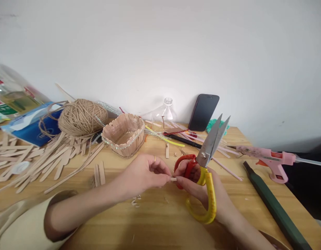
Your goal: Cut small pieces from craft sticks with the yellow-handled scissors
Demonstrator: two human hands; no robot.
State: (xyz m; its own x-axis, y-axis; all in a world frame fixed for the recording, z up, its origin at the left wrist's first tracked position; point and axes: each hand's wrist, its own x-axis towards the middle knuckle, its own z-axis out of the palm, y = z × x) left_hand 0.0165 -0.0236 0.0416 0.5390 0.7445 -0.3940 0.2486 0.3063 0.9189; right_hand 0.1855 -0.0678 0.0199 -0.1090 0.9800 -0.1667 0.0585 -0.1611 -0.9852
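My left hand [144, 173] and my right hand [199, 189] meet over the wooden table [155, 222], and their fingertips pinch a tiny pale wood piece [173, 179] between them. Red-and-yellow-handled scissors [205, 166] hang on my right hand, blades slightly apart and pointing up and away. A ring sits on one left finger. Small wood shavings [135, 201] lie on the table below my left hand.
A small craft-stick basket [124, 135] stands behind my hands, a twine ball [82, 117] to its left, loose craft sticks [45, 159] at far left. A pink glue gun [269, 159], a dark green rod [275, 205], a phone [204, 111] against the wall and a cut bottle top [165, 113] are right and behind.
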